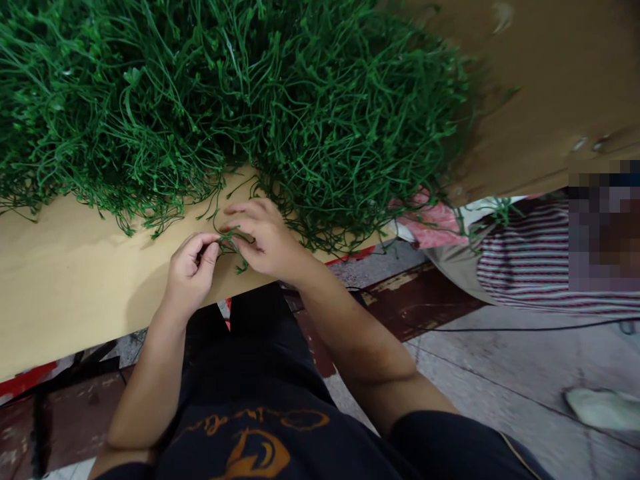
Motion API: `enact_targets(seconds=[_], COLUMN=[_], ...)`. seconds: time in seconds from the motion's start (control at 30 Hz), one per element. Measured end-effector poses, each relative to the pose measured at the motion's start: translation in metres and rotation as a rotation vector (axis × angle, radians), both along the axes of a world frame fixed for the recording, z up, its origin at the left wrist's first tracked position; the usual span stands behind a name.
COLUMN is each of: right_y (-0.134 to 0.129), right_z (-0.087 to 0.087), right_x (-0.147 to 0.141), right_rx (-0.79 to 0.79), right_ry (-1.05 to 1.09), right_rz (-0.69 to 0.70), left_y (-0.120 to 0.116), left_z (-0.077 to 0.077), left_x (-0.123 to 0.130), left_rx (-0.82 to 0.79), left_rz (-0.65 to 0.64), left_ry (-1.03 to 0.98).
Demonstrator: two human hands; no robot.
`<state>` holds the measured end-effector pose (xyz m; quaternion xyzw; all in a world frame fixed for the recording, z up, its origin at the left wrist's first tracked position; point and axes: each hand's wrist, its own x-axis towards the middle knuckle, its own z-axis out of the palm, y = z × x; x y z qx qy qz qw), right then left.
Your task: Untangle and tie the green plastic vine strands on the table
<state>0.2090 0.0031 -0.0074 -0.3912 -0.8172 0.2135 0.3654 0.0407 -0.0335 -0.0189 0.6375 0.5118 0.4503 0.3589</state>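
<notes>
My left hand (193, 267) pinches a small green sprig (229, 240) between thumb and forefinger, just above the near edge of the tan tabletop. My right hand (265, 237) is on the sprig's other side, with thumb and forefinger around its thin stems and the other fingers stretched out loosely. The stems look like moulded artificial greenery. Fingers cover part of the sprig, so its full shape is hidden. Right behind both hands lies a large heap of similar green stems (350, 133), with loose ends hanging toward me.
The tan tabletop (75, 280) runs along my front. At the right sits another person in a striped garment (530, 260), near a pink cloth (435, 223). A black cable (500, 329) crosses above the tiled floor (475, 373). A pale shoe (605, 408) shows at lower right.
</notes>
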Motion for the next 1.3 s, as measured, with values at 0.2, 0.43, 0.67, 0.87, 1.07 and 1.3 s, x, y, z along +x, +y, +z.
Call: enact_targets(seconds=[0.2, 0.43, 0.67, 0.87, 1.07, 1.3], right_y=[0.006, 0.01, 0.014, 0.033, 0.045, 0.032], right_z=[-0.007, -0.006, -0.01, -0.015, -0.001, 0.017], right_x=[-0.001, -0.003, -0.016, -0.015, -0.005, -0.008], right_rx=[-0.398, -0.469, -0.293, -0.02, -0.07, -0.251], right_ry=[0.237, 0.338, 0.395, 0.355, 0.497, 0.544], right_rz=[0.304, 0.27, 0.025, -0.177, -0.267, -0.097], left_y=[0.001, -0.001, -0.003, -0.012, -0.025, -0.009], left_z=[-0.001, 0.003, 0.01, 0.021, 0.023, 0.016], left_x=[0.0, -0.001, 0.003, 0.006, 0.002, -0.005], left_rx=[-0.015, -0.053, -0.056, 0.008, -0.007, -0.072], left_rz=[-0.008, 0.005, -0.041, 0.011, -0.001, 0.07], left_ry=[-0.018, -0.002, 0.117, 0.207, 0.04, -0.044])
